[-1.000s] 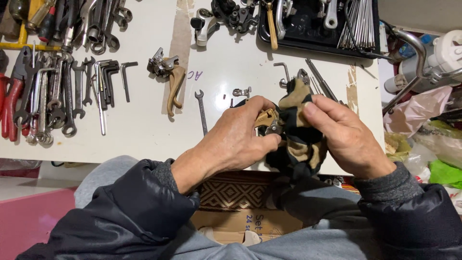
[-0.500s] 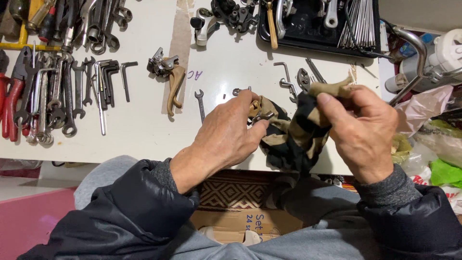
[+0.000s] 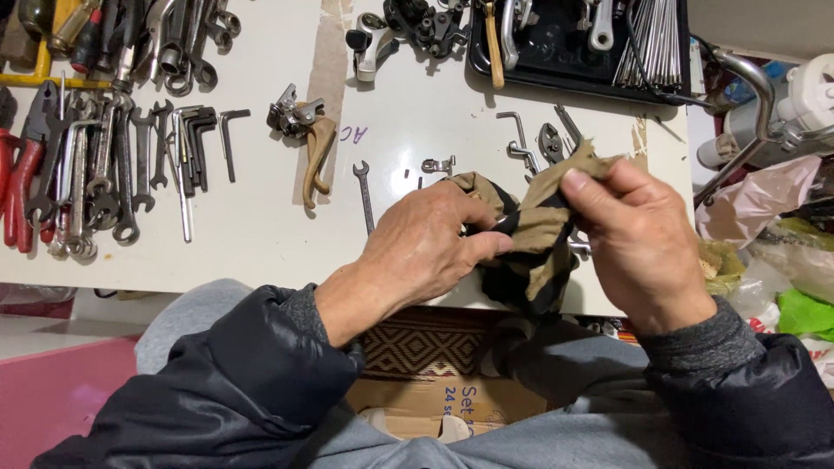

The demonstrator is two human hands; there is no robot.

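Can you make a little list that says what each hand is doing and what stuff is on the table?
left hand: grips a tan and black cloth, with a small dark part pinched in it
right hand: pinches the top of the same cloth
small wrench: lies flat on the white table, just left of the hands
brake lever: lies further left on the table
row of wrenches: at the table's left edge
black tray: top right, holding metal parts

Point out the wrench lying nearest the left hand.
The small open-ended wrench lying alone on the white table, just left of the left hand. The other wrenches sit bunched at the table's far left.
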